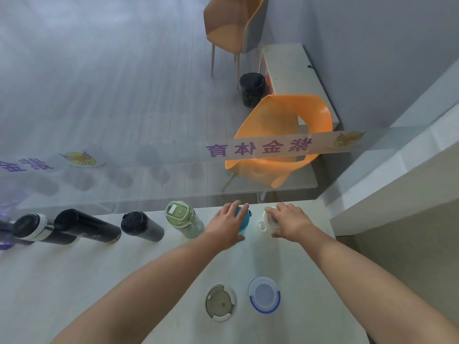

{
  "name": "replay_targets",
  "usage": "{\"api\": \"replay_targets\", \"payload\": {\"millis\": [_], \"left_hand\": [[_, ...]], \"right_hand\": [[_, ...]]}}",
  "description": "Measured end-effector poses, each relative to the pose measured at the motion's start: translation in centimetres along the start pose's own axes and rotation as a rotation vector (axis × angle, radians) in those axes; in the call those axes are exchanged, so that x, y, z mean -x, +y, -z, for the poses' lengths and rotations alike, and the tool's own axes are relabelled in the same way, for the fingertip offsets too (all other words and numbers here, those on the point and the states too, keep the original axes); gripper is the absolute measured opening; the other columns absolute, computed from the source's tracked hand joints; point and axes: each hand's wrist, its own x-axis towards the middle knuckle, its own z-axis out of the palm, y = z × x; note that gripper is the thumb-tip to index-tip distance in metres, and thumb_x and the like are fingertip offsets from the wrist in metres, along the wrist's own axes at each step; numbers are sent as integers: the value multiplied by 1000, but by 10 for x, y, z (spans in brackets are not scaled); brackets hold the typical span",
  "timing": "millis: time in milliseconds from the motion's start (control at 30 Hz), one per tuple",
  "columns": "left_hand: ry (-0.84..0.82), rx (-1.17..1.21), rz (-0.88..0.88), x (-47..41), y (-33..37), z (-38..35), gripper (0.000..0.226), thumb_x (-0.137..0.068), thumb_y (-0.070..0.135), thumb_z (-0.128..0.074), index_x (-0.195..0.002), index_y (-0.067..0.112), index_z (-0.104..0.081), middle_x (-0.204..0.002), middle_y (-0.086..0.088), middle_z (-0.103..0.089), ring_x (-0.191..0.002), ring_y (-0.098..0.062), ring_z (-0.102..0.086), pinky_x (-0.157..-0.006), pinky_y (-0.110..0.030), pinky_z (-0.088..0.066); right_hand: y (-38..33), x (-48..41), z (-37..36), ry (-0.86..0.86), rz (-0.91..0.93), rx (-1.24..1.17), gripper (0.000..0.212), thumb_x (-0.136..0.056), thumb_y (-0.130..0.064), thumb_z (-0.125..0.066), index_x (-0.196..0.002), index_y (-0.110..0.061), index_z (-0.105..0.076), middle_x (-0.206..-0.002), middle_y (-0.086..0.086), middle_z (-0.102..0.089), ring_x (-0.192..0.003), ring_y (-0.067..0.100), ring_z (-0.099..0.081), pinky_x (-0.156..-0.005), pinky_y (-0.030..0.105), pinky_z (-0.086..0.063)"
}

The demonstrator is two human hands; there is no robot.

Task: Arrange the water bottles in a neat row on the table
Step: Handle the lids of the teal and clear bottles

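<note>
Several bottles stand in a row along the far edge of the white table point(74, 281), against a glass pane. From the left: a dark bottle with a white collar point(32, 227), a tall black bottle point(84, 225), a black flask point(140, 225), and a pale green bottle with a square lid point(182, 218). My left hand point(227, 225) wraps a teal blue bottle point(243, 220), mostly hidden under it. My right hand point(289, 223) covers a white bottle point(267, 220) with a loop on its cap. A purple object point(5, 244) peeks in at the left edge.
Near me on the table sit a round grey grommet cover point(221, 302) and a clear round lid with a blue rim point(264, 295). Behind the glass pane point(149, 175) are two orange chairs point(280, 137), a dark bin point(252, 89) and a white bench point(293, 70).
</note>
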Motion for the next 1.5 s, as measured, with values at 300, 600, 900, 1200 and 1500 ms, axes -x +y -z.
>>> {"api": "replay_targets", "payload": {"millis": [300, 600, 900, 1200, 1500], "left_hand": [[310, 79, -348, 52, 11, -5, 47, -100, 42, -47, -138, 15, -48, -139, -6, -49, -133, -30, -39, -109, -46, -39], [-161, -20, -342, 144, 9, -29, 79, -81, 73, -53, -145, 36, -23, -151, 1, -31, -135, -27, -34, -104, -45, -42], [-269, -129, -202, 163, 28, -49, 80, -78, 41, -70, -142, 31, -24, -135, -9, -36, -115, -36, -41, -83, -45, -53], [-210, -52, -148, 119, 101, -43, 72, -79, 41, -66, -139, 33, -27, -133, -5, -38, -113, -30, -43, -83, -42, -54], [-138, 28, -80, 12, 210, -30, 71, -82, 34, -67, -140, 28, -28, -134, -9, -37, -112, -32, -44, -81, -43, -53]], "right_hand": [[-13, 49, -6, 450, 143, -40, 46, -93, -41, -61, -133, -19, -59, -141, 11, -57, -128, 33, -54, -109, 45, -39], [-62, 131, -38, 95, 344, -148, 75, -84, -75, -49, -147, -36, -42, -146, -7, -49, -128, 19, -51, -107, 35, -41], [-75, 138, -64, -36, 392, 40, 77, -80, -45, -73, -145, -34, -32, -126, 9, -52, -107, 33, -58, -86, 42, -54], [33, 131, -45, -5, 296, -149, 75, -80, -40, -72, -146, -34, -38, -131, 3, -49, -113, 27, -57, -91, 34, -53], [188, 100, -18, 110, 203, -304, 74, -81, -27, -74, -147, -33, -39, -135, 0, -42, -120, 23, -52, -97, 34, -50]]}}
